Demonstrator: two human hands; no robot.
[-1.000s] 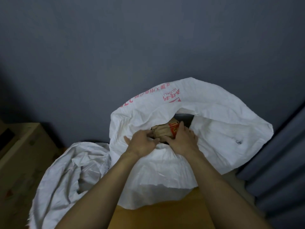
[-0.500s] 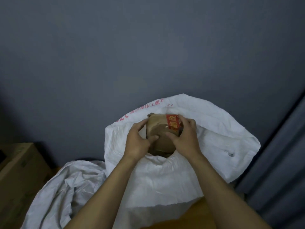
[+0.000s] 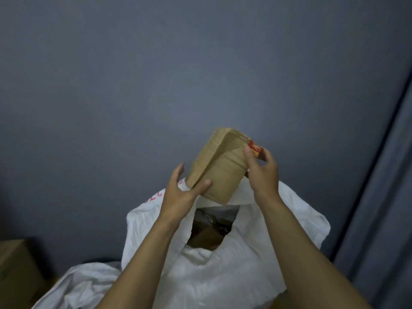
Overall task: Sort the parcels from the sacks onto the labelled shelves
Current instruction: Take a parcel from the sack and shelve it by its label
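Bkgd: plain grey-blue wall [image 3: 156, 74]; grey curtain [image 3: 379, 197] to R of hands.
Parcel: brown paper-wrapped parcel [image 3: 223, 168] w/ red tape [image 3: 254, 148] at top corner, tilted, in the air above sack mouth, between both hands.
L hand [image 3: 180, 192]: thumb on front, fingers behind lower-L corner, holding it.
R hand [image 3: 264, 172]: fingers curled round upper-R edge by the tape.
Sack: white woven sack [image 3: 223, 268] below hands, mouth open, more brown parcels [image 3: 207, 230] inside.
Lower L of hands: crumpled white sack [image 3: 78, 286], cardboard box [image 3: 15, 264].

You hold a brown, tape-wrapped parcel [image 3: 223, 172] tilted above the open white sack [image 3: 245, 264]; more parcels [image 3: 206, 238] lie inside it.
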